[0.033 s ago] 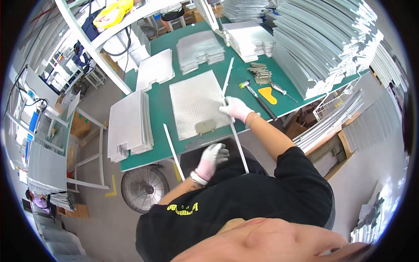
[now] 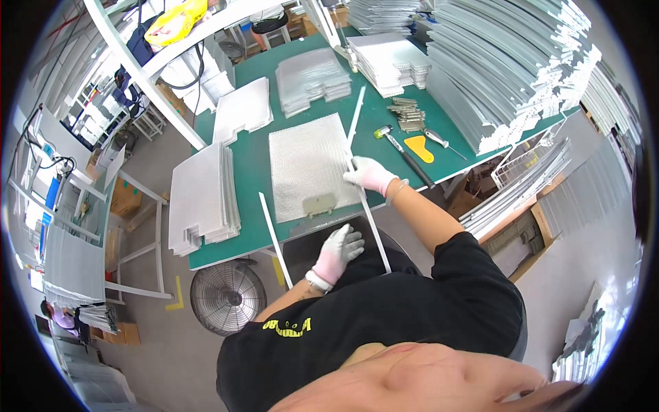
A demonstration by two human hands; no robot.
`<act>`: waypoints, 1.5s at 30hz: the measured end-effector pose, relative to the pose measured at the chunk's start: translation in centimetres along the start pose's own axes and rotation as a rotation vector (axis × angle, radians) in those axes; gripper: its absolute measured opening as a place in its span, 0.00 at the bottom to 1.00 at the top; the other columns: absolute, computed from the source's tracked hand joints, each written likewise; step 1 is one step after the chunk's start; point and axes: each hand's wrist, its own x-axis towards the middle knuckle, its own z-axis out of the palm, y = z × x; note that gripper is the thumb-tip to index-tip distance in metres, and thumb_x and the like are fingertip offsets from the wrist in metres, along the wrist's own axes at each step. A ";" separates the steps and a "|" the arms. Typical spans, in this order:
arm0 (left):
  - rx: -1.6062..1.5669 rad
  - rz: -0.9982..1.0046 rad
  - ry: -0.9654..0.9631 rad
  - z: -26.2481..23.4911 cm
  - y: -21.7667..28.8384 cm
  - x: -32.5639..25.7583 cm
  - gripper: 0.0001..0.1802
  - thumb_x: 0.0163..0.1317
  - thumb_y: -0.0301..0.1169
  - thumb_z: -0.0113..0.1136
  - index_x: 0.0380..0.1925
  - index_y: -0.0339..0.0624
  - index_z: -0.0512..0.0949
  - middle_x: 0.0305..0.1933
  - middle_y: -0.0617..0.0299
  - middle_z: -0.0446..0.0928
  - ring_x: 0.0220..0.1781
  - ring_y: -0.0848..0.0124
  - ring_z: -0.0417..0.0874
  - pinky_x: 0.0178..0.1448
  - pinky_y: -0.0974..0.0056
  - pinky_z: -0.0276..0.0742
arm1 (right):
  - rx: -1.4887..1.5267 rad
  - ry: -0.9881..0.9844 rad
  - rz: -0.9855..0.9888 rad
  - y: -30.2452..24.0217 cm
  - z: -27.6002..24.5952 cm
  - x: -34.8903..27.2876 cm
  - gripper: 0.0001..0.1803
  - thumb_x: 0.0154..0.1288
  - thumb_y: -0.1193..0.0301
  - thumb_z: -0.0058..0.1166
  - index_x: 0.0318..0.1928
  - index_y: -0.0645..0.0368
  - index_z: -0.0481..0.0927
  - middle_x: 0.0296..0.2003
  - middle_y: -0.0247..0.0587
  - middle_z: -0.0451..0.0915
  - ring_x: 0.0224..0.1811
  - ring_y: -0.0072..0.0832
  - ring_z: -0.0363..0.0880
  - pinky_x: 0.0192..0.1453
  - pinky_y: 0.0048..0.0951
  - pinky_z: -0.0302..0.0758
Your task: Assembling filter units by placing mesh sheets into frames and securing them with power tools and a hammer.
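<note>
A silvery mesh panel [image 2: 302, 154] lies on the green table [image 2: 254, 168] in front of me, with a small grey notched plate [image 2: 320, 204] on its near edge. My right hand [image 2: 371, 174], in a white glove, is closed on a long thin white strip [image 2: 374, 233] along the panel's right side. The strip's near end reaches toward my body. Beyond that hand, another strip piece [image 2: 355, 117] points to the far side. My left hand [image 2: 339, 253], also gloved, hovers off the table's front edge, fingers loosely apart and holding nothing. Left of it, a second white strip [image 2: 274, 237] juts over the edge.
Stacks of notched panels [image 2: 199, 196] stand left, with more [image 2: 312, 79] behind. A tall sheet stack [image 2: 501, 69] rises at right. A hammer [image 2: 410, 159], yellow scraper [image 2: 419, 148], screwdriver [image 2: 439, 139] and metal pieces [image 2: 408, 114] lie right. A floor fan [image 2: 230, 296] stands below the table.
My left hand has moved slightly right and away from me. The mesh panel has turned a little clockwise. My right hand stays on the strip.
</note>
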 end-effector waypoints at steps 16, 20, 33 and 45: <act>-0.048 0.846 -0.665 0.2 3.4 16.5 0.23 0.79 0.43 0.43 0.66 0.42 0.70 0.68 0.57 0.71 0.73 0.53 0.65 0.78 0.51 0.56 | 1.174 0.086 -0.015 -2.9 3.9 -11.9 0.32 0.77 0.74 0.42 0.78 0.57 0.52 0.31 0.31 0.73 0.23 0.13 0.62 0.25 0.15 0.61; -0.549 0.423 -0.277 6.2 6.8 14.1 0.12 0.73 0.33 0.56 0.51 0.39 0.76 0.53 0.56 0.77 0.60 0.60 0.74 0.70 0.54 0.67 | 1.221 0.127 0.069 -0.6 3.9 -11.0 0.32 0.78 0.74 0.43 0.78 0.58 0.52 0.31 0.34 0.74 0.20 0.14 0.61 0.24 0.16 0.60; -0.427 0.581 -0.185 7.4 6.3 15.4 0.14 0.75 0.35 0.54 0.52 0.37 0.77 0.50 0.57 0.79 0.51 0.64 0.79 0.59 0.59 0.75 | 1.092 0.173 0.160 -1.3 4.1 -13.2 0.33 0.76 0.77 0.44 0.78 0.56 0.55 0.30 0.34 0.75 0.19 0.13 0.61 0.23 0.15 0.60; -0.271 0.449 -0.228 6.5 4.2 9.1 0.20 0.74 0.39 0.53 0.58 0.38 0.76 0.54 0.58 0.81 0.58 0.63 0.79 0.64 0.59 0.75 | 0.686 -0.002 0.103 0.2 -1.2 -1.5 0.28 0.72 0.61 0.55 0.65 0.65 0.72 0.38 0.36 0.82 0.29 0.17 0.75 0.33 0.22 0.73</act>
